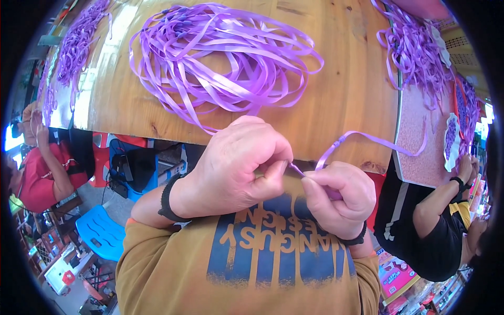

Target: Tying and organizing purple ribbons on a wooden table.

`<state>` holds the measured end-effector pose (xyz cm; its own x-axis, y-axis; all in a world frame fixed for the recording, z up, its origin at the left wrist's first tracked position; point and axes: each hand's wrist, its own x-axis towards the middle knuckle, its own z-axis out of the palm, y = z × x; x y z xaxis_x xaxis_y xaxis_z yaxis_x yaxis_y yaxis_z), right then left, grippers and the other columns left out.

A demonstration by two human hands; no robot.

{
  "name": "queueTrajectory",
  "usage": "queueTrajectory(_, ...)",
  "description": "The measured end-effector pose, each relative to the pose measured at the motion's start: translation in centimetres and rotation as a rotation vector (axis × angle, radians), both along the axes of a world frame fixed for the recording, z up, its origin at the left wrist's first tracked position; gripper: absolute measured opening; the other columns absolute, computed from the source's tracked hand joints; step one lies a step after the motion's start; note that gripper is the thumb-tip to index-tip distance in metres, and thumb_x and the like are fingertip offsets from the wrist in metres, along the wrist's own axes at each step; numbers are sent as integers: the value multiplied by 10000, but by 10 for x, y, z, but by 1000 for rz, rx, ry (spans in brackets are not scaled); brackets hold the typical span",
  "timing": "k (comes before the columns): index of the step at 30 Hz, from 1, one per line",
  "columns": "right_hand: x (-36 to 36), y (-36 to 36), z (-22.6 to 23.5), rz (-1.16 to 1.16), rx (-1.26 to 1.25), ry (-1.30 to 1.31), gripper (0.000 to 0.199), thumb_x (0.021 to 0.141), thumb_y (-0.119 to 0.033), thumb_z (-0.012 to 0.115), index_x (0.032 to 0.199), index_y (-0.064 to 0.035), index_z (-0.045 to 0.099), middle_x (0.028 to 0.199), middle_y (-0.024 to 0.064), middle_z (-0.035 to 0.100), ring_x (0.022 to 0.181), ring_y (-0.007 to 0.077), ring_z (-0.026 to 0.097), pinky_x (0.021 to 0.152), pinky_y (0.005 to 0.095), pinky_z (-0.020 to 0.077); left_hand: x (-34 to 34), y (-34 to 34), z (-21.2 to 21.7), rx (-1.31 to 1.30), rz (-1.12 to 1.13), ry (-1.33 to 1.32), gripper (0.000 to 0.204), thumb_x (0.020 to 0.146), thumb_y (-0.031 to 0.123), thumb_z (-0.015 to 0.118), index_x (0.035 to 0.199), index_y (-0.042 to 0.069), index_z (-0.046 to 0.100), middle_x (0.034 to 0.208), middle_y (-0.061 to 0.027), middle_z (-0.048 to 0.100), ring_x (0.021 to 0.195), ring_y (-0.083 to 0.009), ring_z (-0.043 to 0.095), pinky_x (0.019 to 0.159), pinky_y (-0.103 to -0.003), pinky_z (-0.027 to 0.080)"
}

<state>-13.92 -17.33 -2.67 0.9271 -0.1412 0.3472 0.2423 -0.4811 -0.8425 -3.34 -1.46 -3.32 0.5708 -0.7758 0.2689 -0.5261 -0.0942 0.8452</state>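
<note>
Left hand fisted, knuckles up, grip pinched on purple ribbon; right hand curled, grip clamped on same ribbon, below bench edge.

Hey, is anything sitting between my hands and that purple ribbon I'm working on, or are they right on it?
Nothing visible stands in the way. The left hand and right hand both pinch the purple ribbon strand directly at their fingertips, just off the wooden table edge. The big ribbon pile lies apart, farther back.

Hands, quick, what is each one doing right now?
Left hand: closed, pinching the end of a purple ribbon.
Right hand: closed around the same ribbon.
</note>
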Motion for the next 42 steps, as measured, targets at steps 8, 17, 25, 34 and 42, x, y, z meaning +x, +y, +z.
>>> queueTrajectory(8, 4, -1, 0, 16, -27, 18, 110, 674, 0, 686, 742, -45, 612, 552, 59, 525, 439, 194, 513, 410, 279, 387, -3, -6, 10, 2, 44, -219, 195, 605, -25, 568, 783, 54, 584, 715, -41, 558, 707, -218, 546, 831, -396, 388)
queueTrajectory(17, -3, 1, -6, 108, -10, 49, 128, 692, -24, 679, 812, -56, 650, 572, 71, 543, 478, 214, 538, 451, 289, 406, -7, -6, 3, 122, 4, -470, 100, 517, 81, 560, 613, 87, 530, 611, -27, 488, 570, -199, 507, 791, -420, 401)
queueTrajectory(25, -7, -36, 7, -4, 27, 220, 162, 765, -85, 644, 898, 7, 650, 787, 101, 649, 675, 190, 612, 641, 269, 459, 30, 39, 4, -19, 366, -83, 141, 658, 40, 432, 739, -14, 534, 708, -88, 478, 661, -194, 457, 652, -295, 374)
queueTrajectory(34, -25, -46, 14, -94, 636, 375, 209, 870, -55, 568, 1057, 36, 543, 824, 38, 573, 706, 88, 546, 640, 191, 429, 60, 64, -9, 59, 666, 137, 178, 788, -6, 421, 876, -25, 574, 820, -51, 527, 743, -124, 486, 677, -244, 389)
queueTrajectory(42, -10, -20, 13, -22, 935, 376, 249, 862, -161, 593, 950, -46, 390, 720, 73, 575, 544, 26, 415, 489, 134, 286, 24, -8, 13, -9, -1, -313, 355, 642, 76, 708, 979, 51, 598, 975, -84, 589, 953, -254, 550, 886, -394, 393)
